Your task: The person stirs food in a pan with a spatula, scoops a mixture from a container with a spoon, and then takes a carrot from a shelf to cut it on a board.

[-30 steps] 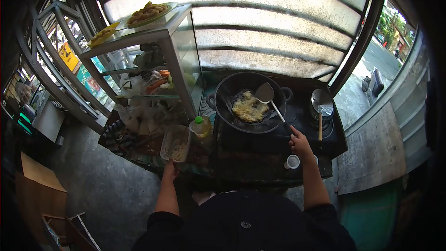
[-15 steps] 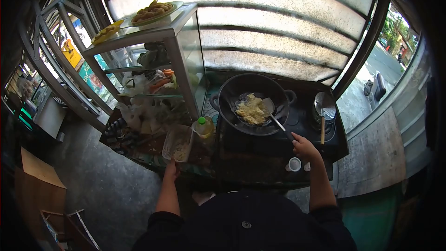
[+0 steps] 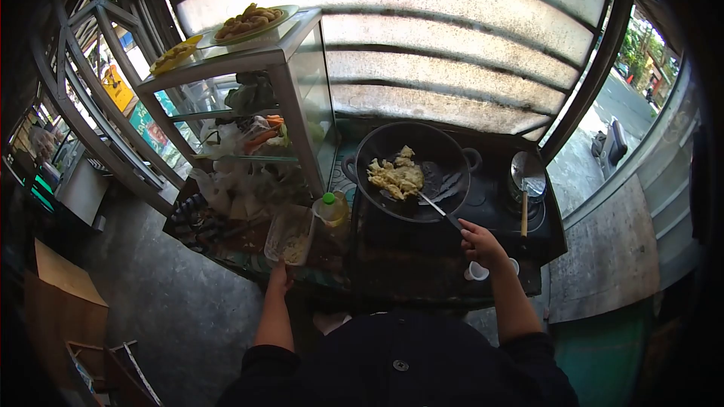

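A dark wok (image 3: 452, 200) with two loop handles sits on the stove, holding a lumpy yellow mass that looks like scrambled egg (image 3: 397, 176). My right hand (image 3: 484, 245) is closed around the black handle of a spatula (image 3: 437, 207), whose blade is hidden under the egg. Lower left, my left hand (image 3: 280, 279) grips the near edge of a clear plastic container (image 3: 290, 237) with pale bits in it; the fingers are partly hidden. Right beside the container stands an oil bottle (image 3: 332, 211) with a green cap.
At the right burner is a small pan (image 3: 526, 169) with a wooden-handled tool (image 3: 524, 215) across it. White cups (image 3: 476, 271) stand at the stove's front edge. A glass display case (image 3: 294, 90) rises at the left, a plate of fried food (image 3: 249, 22) on top.
The spatula has slid left and under the egg, and the egg has shifted left and broken into lumps. My right hand has moved slightly left and down. My left hand stays at the container.
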The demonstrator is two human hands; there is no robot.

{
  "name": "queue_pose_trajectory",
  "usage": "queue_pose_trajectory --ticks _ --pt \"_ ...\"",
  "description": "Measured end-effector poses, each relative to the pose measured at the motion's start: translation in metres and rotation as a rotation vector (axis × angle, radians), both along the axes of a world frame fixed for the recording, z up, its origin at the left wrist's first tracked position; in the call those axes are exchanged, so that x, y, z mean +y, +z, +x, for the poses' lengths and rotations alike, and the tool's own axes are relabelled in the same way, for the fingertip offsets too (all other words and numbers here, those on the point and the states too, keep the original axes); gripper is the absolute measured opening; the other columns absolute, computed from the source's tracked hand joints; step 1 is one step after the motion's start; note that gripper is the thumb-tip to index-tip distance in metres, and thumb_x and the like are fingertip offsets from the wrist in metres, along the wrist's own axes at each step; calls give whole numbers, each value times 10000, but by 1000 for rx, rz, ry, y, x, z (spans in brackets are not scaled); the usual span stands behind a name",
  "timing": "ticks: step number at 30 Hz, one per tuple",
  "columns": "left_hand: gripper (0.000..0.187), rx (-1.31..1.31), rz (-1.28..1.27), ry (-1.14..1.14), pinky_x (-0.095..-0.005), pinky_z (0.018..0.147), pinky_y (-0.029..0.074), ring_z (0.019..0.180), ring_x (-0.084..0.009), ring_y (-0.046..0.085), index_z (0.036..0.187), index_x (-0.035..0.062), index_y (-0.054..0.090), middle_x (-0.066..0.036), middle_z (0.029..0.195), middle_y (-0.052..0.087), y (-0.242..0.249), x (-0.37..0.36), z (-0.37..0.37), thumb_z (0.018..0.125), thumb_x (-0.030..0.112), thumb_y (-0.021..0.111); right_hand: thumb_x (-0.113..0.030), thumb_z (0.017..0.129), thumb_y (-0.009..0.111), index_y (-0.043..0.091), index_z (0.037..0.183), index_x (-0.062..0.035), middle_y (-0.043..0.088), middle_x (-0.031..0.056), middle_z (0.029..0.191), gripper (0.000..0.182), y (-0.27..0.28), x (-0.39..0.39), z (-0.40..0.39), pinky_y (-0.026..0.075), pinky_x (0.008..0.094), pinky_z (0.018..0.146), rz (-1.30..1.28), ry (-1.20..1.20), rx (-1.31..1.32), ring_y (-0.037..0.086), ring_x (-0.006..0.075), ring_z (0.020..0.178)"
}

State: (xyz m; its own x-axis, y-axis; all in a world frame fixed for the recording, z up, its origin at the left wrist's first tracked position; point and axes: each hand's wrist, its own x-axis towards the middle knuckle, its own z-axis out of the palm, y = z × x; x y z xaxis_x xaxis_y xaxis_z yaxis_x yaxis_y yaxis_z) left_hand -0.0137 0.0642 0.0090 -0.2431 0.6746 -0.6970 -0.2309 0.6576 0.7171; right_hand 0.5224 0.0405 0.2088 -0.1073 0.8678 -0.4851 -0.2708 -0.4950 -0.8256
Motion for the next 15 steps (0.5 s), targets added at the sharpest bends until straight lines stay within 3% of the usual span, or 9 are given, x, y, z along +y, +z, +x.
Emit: queue_pose_trajectory --ticks 4,7,8,9,11,12,15 --pt "449 17 -2 4 -281 531 417 644 -144 539 971 143 508 9 842 510 5 -2 3 861 569 420 -121 870 537 325 1355 -79 382 -51 622 531 12 -5 3 295 182 420 99 48 -359 344 39 479" --pt "446 26 -11 10 -281 532 415 644 -143 538 974 142 505 9 853 505 6 -3 5 863 565 419 -117 863 548 313 1364 -85 355 -59 614 554 17 -6 19 277 182 416 128 28 -420 308 26 477" --pt "445 33 -18 17 -283 535 414 644 -142 537 973 142 504 9 859 503 7 -3 5 864 564 415 -118 847 549 322 1358 -81 497 1 635 560 6 -3 34 361 252 444 153 46 -434 451 95 473" --pt "445 33 -20 18 -283 535 414 644 -142 537 973 142 504 9 859 503 6 -4 5 864 564 415 -118 847 549 322 1358 -81 497 1 635 560 -8 0 48 361 252 444 151 47 -434 451 95 473" --pt "448 17 -16 2 -285 543 409 644 -139 539 967 140 505 9 867 498 5 -4 5 870 564 399 -115 817 553 337 1349 -102 620 131 748 574 -32 2 67 436 365 552 895 97 -1404 591 280 565" --pt "448 17 -17 1 -285 543 409 644 -139 539 967 140 505 9 867 498 6 -4 5 870 564 399 -110 792 551 352 1338 -129 614 230 851 582 0 -6 53 437 446 683 579 118 -1392 591 412 740" --pt "435 26 -18 5 -285 549 406 642 -138 538 958 139 505 7 857 498 10 -4 7 877 553 398 -129 813 519 339 1346 -180 606 244 812 565 44 -12 37 437 491 718 369 150 -1538 579 420 773"
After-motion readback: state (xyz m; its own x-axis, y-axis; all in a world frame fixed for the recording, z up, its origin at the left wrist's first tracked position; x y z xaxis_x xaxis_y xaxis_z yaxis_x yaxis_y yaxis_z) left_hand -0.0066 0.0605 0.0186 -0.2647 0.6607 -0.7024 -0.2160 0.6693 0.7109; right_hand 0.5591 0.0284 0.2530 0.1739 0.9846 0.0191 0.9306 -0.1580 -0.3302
